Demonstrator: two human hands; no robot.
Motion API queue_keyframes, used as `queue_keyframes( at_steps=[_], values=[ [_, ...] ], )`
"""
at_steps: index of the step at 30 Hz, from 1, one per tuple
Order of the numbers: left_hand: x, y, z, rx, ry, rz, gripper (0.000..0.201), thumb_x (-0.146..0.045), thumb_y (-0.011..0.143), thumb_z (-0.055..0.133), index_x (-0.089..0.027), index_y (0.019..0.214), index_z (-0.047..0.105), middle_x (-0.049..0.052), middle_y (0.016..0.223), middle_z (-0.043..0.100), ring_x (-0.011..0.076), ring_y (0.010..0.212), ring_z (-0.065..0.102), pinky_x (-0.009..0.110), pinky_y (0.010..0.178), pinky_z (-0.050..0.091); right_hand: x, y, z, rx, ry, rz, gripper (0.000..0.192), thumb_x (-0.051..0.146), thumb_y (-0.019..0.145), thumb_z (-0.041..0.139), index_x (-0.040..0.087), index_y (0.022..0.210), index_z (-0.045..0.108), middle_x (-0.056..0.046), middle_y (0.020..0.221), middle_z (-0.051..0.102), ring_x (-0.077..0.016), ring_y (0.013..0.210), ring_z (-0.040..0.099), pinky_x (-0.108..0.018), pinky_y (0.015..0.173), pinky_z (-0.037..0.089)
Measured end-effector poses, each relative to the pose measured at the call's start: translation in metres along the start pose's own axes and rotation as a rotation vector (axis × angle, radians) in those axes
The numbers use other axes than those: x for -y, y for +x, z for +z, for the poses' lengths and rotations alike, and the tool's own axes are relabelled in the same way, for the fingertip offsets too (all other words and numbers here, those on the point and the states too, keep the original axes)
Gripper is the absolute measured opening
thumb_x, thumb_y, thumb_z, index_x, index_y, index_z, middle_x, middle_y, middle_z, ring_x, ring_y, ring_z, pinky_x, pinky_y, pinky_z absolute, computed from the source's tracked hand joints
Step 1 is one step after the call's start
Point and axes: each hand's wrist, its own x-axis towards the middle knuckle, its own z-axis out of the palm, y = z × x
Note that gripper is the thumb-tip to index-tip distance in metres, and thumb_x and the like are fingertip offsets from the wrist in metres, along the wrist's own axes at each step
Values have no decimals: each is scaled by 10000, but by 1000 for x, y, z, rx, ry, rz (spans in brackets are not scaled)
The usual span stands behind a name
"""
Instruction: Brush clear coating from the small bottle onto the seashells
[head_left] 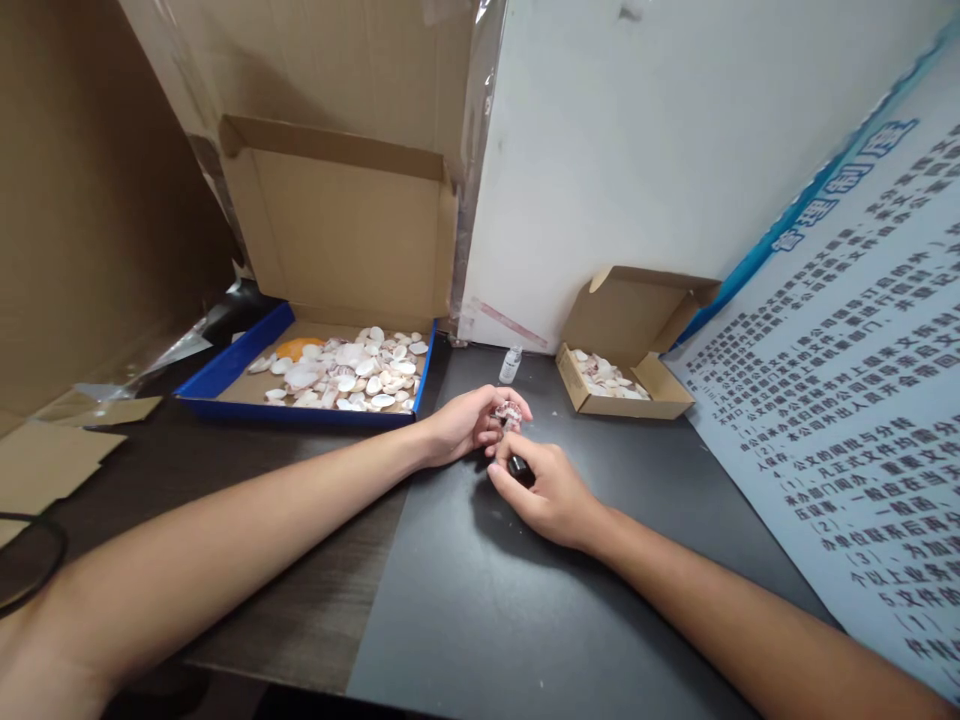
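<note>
My left hand (466, 424) is closed around a small reddish-brown and white seashell (508, 412), held just above the dark mat. Close in front of it, my right hand (553, 490) pinches a small black cap (519, 468); its far end points toward the shell, and fingers hide part of it. Whether the cap touches the shell I cannot tell. Beyond both hands stands a small clear bottle (511, 366) with a white label, upright and with no cap visible on it.
At the left, an open blue-edged cardboard box (300, 412) holds many pale shells and an orange one. A smaller open carton (637, 408) with shells stands at the right. A white panel (600, 150) rises behind, and a printed sheet (840, 400) leans along the right side.
</note>
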Motion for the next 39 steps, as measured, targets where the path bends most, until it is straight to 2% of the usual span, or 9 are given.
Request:
queue_keyframes(
  at_steps=[3, 8, 10, 14, 18, 23, 28, 33, 39],
  values=[
    [0, 1, 1, -14, -35, 1, 165, -193, 795, 404, -145, 840, 555, 15, 669, 507, 71, 454, 348, 153, 408, 315, 0, 0, 0, 9, -20, -44, 151, 229, 871, 525, 202, 739, 457, 39, 653, 504, -86, 539, 407, -200, 546, 338],
    [0, 1, 3, -47, -111, -20, 50, -174, 760, 423, -170, 764, 473, -8, 642, 490, 61, 417, 297, 159, 395, 315, 2, -1, -2, -38, -5, 12, 191, 246, 884, 501, 203, 705, 449, 46, 596, 450, -91, 526, 381, -205, 532, 324],
    [0, 1, 4, -50, -96, -37, 55, -177, 760, 416, -168, 753, 470, 8, 656, 520, 63, 417, 308, 165, 398, 326, 3, -1, -3, -10, -5, 0, 233, 256, 882, 501, 205, 664, 435, 54, 560, 402, -91, 508, 348, -211, 517, 305],
    [0, 1, 3, -59, -107, 3, 51, -155, 743, 427, -161, 704, 459, 4, 643, 505, 55, 415, 306, 160, 397, 304, 2, 0, -3, -91, 46, 54, 249, 308, 905, 489, 204, 684, 440, 41, 600, 432, -100, 543, 384, -217, 548, 330],
    [1, 2, 3, -59, -102, -4, 52, -156, 752, 422, -164, 729, 468, 11, 658, 530, 58, 410, 311, 165, 395, 314, 1, 2, -4, -32, 70, 63, 322, 324, 908, 484, 205, 620, 400, 47, 558, 379, -99, 529, 351, -220, 534, 316],
    [2, 2, 2, -33, -102, 17, 59, -157, 770, 410, -172, 750, 463, -31, 579, 446, 63, 394, 292, 168, 392, 332, 1, 3, -5, -149, 92, 96, 263, 323, 919, 476, 197, 689, 452, 25, 636, 487, -110, 594, 424, -224, 588, 358],
    [3, 2, 1, -42, -76, 16, 67, -156, 776, 411, -160, 761, 476, 4, 665, 533, 54, 406, 312, 161, 388, 322, 0, 3, -4, -72, 82, 77, 324, 317, 904, 491, 197, 613, 416, 38, 562, 423, -102, 545, 384, -219, 546, 338],
    [4, 2, 2, -20, -101, 16, 54, -162, 775, 422, -170, 753, 470, -40, 571, 439, 61, 389, 288, 167, 388, 344, 1, 3, -4, -218, 64, 91, 300, 316, 926, 467, 202, 651, 431, 27, 599, 491, -117, 579, 455, -226, 575, 365],
    [2, 1, 3, -42, -83, 17, 64, -166, 784, 422, -168, 744, 472, -30, 601, 463, 57, 392, 292, 168, 387, 342, 1, 3, -4, -196, 56, 71, 325, 335, 932, 465, 201, 638, 430, 31, 585, 459, -110, 551, 411, -226, 554, 341]
  ],
)
